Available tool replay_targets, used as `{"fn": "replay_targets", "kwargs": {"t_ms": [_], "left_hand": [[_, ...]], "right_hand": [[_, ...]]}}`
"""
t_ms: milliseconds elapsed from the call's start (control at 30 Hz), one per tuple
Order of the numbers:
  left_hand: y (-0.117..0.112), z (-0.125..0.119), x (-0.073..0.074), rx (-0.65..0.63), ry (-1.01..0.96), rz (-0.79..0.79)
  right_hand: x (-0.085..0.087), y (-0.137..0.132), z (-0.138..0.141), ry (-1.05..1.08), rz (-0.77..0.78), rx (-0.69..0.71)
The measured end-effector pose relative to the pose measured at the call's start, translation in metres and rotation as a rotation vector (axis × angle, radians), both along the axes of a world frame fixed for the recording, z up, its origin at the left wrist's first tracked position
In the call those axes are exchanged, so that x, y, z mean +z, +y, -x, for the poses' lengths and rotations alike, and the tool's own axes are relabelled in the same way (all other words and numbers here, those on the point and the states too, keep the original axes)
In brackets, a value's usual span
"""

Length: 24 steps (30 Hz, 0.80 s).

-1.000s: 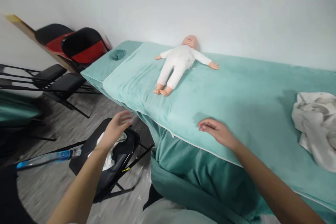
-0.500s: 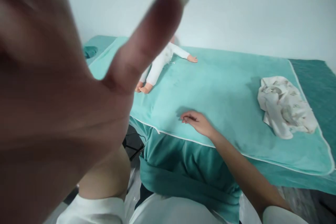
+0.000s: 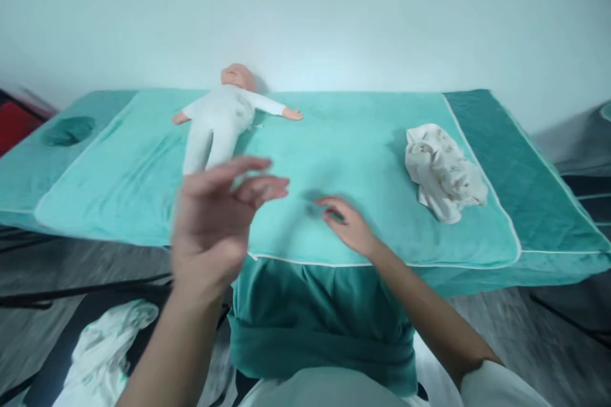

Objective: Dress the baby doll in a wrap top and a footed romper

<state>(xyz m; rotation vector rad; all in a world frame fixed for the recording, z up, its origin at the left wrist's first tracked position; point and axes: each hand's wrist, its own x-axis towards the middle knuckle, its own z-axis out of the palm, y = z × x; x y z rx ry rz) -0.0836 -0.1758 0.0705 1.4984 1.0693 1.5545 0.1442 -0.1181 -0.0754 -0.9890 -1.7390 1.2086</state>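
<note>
My left hand is raised over the near side of the bed, fingers curved and apart, holding nothing. It overlaps the lower legs of a baby doll in a white suit, which lies on its back with arms spread. Low over the light green blanket is my right hand, its fingers loosely curled and apart with nothing in them. To the right of that hand lies a crumpled white patterned cloth. The doll's feet are hidden behind my left hand.
The padded bed stands against a white wall, with a round hole at its left end. Another white patterned cloth rests on a dark surface at lower left. Dark green fabric hangs at my lap.
My left hand has moved down and away from in front of the camera, now over the bed. My right hand stays near the same spot. The view has shifted, showing the whole bed.
</note>
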Motion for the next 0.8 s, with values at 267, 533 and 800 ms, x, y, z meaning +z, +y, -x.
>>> {"fn": "replay_targets", "kwargs": {"t_ms": [267,533,800], "left_hand": [[0.007,-0.069,-0.132,-0.289,0.212,0.607],[-0.06,-0.049,-0.161,-0.942,1.057,0.837],[-0.054,0.006,-0.153,-0.898,0.779,1.024]], "right_hand": [[0.023,0.053,-0.176,-0.637,-0.444,-0.728],[0.024,-0.024,-0.156,-0.573,-0.345,-0.411],[-0.059,-0.166,-0.071,-0.798,0.217,0.48]]}}
